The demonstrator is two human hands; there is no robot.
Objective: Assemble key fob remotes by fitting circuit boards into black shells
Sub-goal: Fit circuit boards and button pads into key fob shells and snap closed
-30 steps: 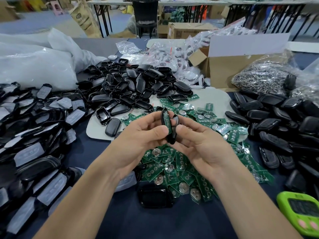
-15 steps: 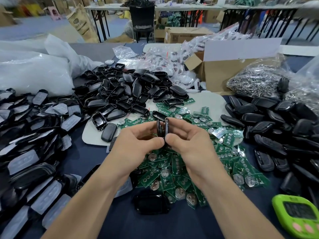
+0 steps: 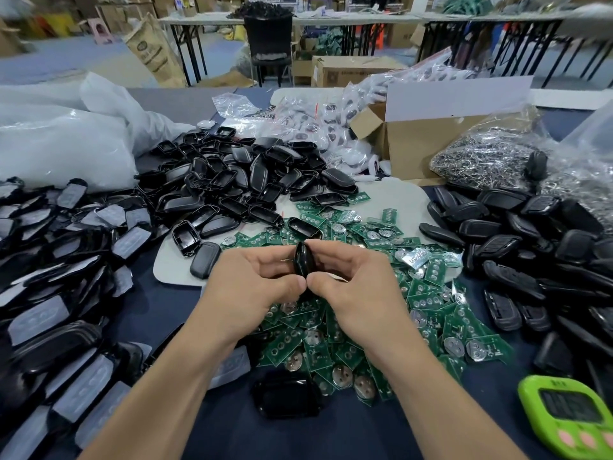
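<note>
left hand + right hand: fingers curled, pinching one black shell | circuit boards: heaped at 6 o'clock

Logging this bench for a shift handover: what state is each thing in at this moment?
key fob, held edge-on between both hands, halves together, no gap showing.
left hand, pinching the fob's left side.
right hand, pinching the fob's right side.
shell pile, loose halves, many hollow side up.
cardboard box, flaps open.
green timer, lying face up, display unreadable.
</note>
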